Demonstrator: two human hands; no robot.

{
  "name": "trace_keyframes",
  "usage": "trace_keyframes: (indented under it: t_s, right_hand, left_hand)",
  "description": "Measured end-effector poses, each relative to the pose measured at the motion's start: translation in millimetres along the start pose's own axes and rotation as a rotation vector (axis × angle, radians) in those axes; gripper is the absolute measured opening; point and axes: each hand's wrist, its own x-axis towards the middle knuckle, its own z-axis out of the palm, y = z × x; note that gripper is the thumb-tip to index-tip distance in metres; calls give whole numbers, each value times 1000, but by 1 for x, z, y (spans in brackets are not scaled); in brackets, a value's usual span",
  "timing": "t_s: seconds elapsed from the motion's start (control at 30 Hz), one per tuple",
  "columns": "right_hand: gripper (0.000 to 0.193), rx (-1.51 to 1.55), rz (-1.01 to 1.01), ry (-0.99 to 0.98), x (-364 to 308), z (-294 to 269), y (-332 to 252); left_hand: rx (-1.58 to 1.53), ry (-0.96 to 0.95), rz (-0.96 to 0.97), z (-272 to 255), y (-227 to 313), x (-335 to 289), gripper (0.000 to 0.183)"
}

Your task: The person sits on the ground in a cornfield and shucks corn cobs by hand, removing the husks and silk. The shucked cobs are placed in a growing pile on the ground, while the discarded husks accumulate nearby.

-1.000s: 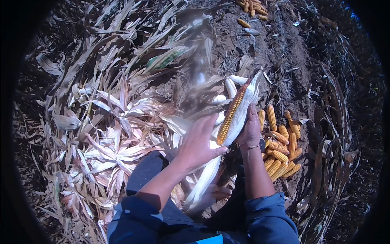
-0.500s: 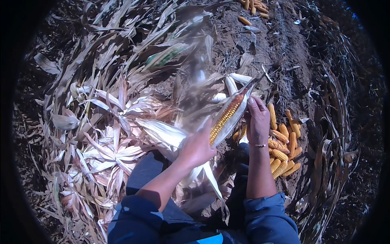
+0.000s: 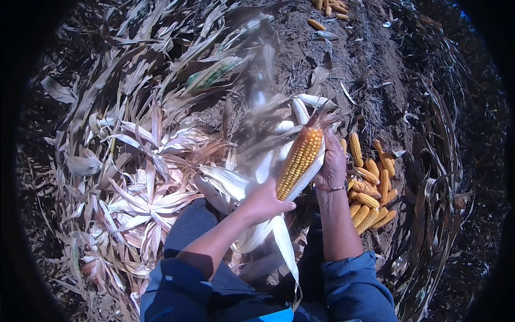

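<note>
A yellow ear of corn (image 3: 300, 161) is held tilted before me, its kernels mostly bare and brownish silk at its upper tip. My left hand (image 3: 266, 203) is closed round its lower end, thumb toward the right. Pale husk leaves (image 3: 281, 244) hang down below this grip. My right hand (image 3: 331, 163) is closed at the ear's upper right side, on the husk (image 3: 311, 170) that still lines that side. The right fingertips are partly hidden behind the ear and husk.
Several bare corn cobs (image 3: 370, 201) lie piled right of my right forearm. More cobs (image 3: 330, 8) lie at the far end. Unhusked ears (image 3: 300, 110) lie just beyond my hands. Stripped husks (image 3: 147, 201) cover the left ground, and dry stalks (image 3: 429, 231) line the right.
The husk has been pulled further off, baring more kernels and the silk. My right hand has moved slightly left and down, closing on the husk beside the ear.
</note>
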Motion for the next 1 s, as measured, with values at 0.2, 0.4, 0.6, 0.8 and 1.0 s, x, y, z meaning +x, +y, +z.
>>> trace_keyframes:
  t_s: [0.2,0.4,0.6,0.8,1.0]
  right_hand:
    - [31,101,108,-33,-2,9,26]
    - [24,-257,154,-28,-4,17,24]
    - [30,-388,139,-20,-5,15,31]
    - [20,-988,16,-87,-12,16,39]
    - [20,-886,-97,-6,-9,3,51]
  left_hand:
    - [-254,223,204,-1,-22,16,77]
    - [-704,332,254,-5,-25,21,61]
    - [-603,461,250,-9,-19,25,46]
    - [-346,642,186,-12,-24,24,27]
    - [-445,510,207,-12,-14,15,30]
